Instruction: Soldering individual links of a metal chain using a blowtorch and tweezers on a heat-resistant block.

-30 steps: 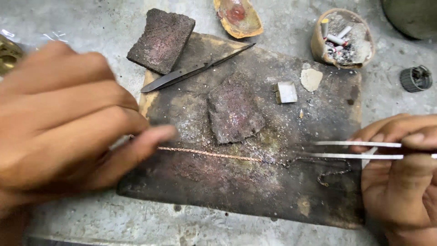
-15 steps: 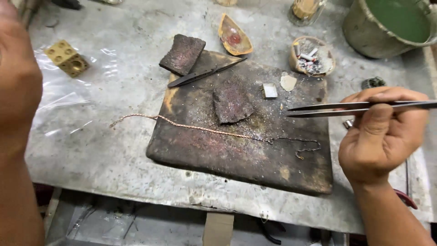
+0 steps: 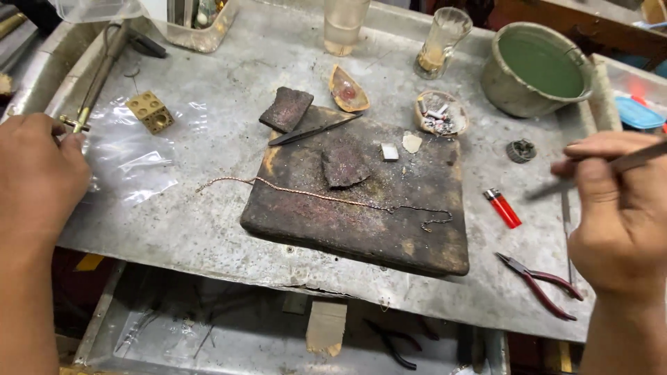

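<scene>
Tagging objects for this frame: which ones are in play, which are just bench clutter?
In play: left hand at torch; right hand holding tweezers; chain on charred block.
Lying about: lighter, pliers, brass cube, green-filled pot, two glasses.

tweezers (image 3: 597, 173) blurred in the right hand (image 3: 618, 215), torch tip (image 3: 73, 123) hidden behind left hand (image 3: 38, 173), blue lid (image 3: 640, 114) cut off

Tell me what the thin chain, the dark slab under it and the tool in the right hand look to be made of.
Thin twisted chain: coppery-pink metal, matte, darker at its right end. Dark square slab: probably charcoal or fired block, scorched, crumbly, ash-dusted. Slim tweezers in the right hand: likely steel, grey, blurred.
</scene>
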